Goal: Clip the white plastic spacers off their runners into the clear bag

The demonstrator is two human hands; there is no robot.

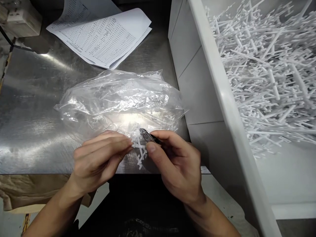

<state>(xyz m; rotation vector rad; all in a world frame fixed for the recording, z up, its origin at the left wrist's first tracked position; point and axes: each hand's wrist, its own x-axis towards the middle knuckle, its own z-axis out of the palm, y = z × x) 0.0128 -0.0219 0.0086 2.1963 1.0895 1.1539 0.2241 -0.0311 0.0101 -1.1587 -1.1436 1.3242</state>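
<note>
Between my two hands is a small white plastic sprue (140, 148), a branching stick with short side stubs. My left hand (101, 159) pinches it at its left side with thumb and fingertips. My right hand (176, 161) is closed around small dark cutting pliers (147, 135), whose tip reaches the upper part of the sprue. The handles are mostly hidden in my palm. Just beyond my hands a clear plastic bag (118, 89) lies crumpled on the metal table (32, 131).
A large pale bin (222, 89) stands at the right, its tall wall beside the table, with a heap of white plastic sprues (274, 65) inside. Printed sheets (106, 36) lie at the back. A blocky device (23, 21) with a cable sits far left. Brown paper (32, 191) shows below the table edge.
</note>
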